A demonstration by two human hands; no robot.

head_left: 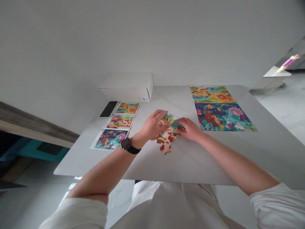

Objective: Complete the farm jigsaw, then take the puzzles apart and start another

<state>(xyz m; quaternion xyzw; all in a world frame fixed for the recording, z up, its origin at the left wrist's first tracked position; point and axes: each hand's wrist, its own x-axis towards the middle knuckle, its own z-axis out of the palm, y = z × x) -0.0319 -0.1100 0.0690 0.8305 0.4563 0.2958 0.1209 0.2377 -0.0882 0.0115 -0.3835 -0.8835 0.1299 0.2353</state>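
A loose pile of jigsaw puzzle pieces (168, 138) lies in the middle of the white table, several with a pink and dark-red pattern. My left hand (154, 126), with a black watch (130, 146) on its wrist, rests over the pile's left side, thumb and fingers apart. On the other side, my right hand (192, 129) has its fingers bent around the edge of a teal puzzle piece (175, 124). Some pieces are hidden under both hands.
Three small picture cards (120, 121) lie in a column at left beside a black phone (109, 109). Behind them stands a white box (126, 87) near the wall. Two assembled puzzles, an orange one (214, 94) and a dark blue one (224, 117), lie at right on the table (238, 152).
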